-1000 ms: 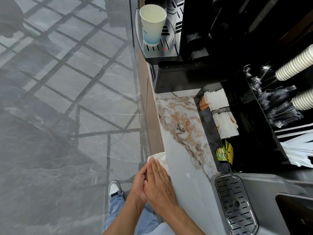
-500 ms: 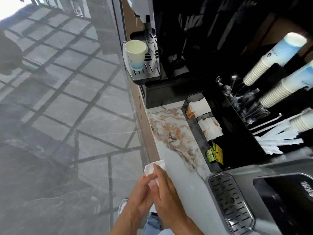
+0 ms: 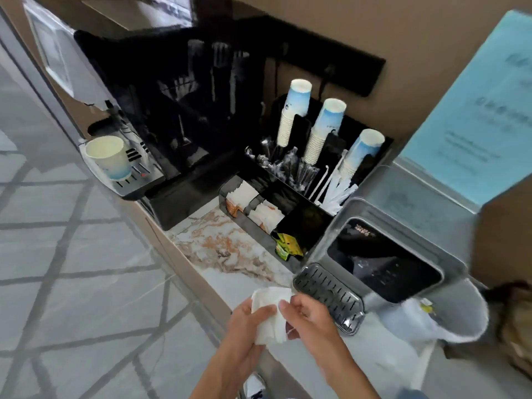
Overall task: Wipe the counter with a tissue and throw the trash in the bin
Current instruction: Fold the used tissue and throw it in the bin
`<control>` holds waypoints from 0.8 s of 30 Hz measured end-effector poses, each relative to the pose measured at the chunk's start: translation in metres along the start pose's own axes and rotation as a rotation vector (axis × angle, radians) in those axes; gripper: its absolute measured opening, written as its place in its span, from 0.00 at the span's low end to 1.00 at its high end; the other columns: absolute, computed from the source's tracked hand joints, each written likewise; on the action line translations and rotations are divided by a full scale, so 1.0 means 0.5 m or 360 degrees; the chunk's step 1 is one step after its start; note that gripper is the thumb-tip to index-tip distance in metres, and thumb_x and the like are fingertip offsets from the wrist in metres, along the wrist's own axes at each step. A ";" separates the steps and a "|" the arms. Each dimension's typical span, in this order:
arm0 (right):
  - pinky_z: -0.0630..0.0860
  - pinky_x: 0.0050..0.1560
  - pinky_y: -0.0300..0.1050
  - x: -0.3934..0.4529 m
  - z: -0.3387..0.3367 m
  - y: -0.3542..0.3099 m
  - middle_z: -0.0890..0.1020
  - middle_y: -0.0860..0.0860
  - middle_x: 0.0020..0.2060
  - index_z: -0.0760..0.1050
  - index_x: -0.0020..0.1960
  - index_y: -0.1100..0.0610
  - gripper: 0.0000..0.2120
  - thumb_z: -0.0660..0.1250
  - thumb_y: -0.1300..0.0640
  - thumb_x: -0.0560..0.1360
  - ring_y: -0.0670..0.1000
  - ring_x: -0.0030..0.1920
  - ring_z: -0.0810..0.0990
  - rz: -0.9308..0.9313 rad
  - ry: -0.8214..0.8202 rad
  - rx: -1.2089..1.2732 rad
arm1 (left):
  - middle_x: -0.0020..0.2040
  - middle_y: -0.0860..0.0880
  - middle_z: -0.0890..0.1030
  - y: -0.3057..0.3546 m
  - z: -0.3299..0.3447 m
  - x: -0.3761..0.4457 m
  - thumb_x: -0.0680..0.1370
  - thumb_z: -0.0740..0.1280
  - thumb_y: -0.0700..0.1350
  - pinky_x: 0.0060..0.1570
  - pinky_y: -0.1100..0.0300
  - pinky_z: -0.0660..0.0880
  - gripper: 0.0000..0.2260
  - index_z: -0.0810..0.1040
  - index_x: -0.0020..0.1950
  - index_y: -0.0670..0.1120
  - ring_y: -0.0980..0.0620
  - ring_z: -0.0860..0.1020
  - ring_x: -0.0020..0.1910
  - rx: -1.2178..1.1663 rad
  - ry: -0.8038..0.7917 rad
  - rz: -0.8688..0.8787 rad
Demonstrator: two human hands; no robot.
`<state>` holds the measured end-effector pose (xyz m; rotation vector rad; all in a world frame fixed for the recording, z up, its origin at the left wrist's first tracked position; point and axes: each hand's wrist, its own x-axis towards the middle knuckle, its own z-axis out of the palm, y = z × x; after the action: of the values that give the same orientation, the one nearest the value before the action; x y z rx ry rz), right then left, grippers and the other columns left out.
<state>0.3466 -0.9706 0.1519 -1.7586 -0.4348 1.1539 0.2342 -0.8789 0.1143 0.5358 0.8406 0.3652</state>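
Observation:
A white tissue (image 3: 270, 315) is bunched between both my hands, just above the front edge of the marbled counter (image 3: 218, 249). My left hand (image 3: 244, 335) cups it from below and my right hand (image 3: 311, 321) pinches its right side. A grey bin with a white liner (image 3: 449, 321) stands at the right, beside the counter's end.
A black coffee machine (image 3: 178, 116) with a paper cup (image 3: 108, 156) on its tray stands at the back left. A black organiser (image 3: 290, 208) holds sachets, stirrers and cup stacks. A grey dispenser with a drip grille (image 3: 331, 295) sits right of my hands. Tiled floor lies left.
The tissue has come up off the counter edge and is now gathered between both hands. My view has swung right, bringing the cup stacks, dispenser and bin into sight.

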 end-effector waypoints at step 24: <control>0.71 0.29 0.36 -0.266 -0.346 0.119 0.80 0.52 0.32 0.76 0.41 0.67 0.09 0.66 0.63 0.78 0.47 0.32 0.77 -0.0091 0.0767 0.0619 | 0.47 0.39 0.83 -0.170 0.312 -0.045 0.78 0.68 0.36 0.47 0.49 0.78 0.09 0.81 0.57 0.41 0.43 0.82 0.47 0.1034 -0.0969 -0.0083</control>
<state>0.4164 -1.1829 0.1863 -1.5945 0.0308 0.6816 0.3503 -1.0061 0.1638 1.1555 0.3593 -0.1401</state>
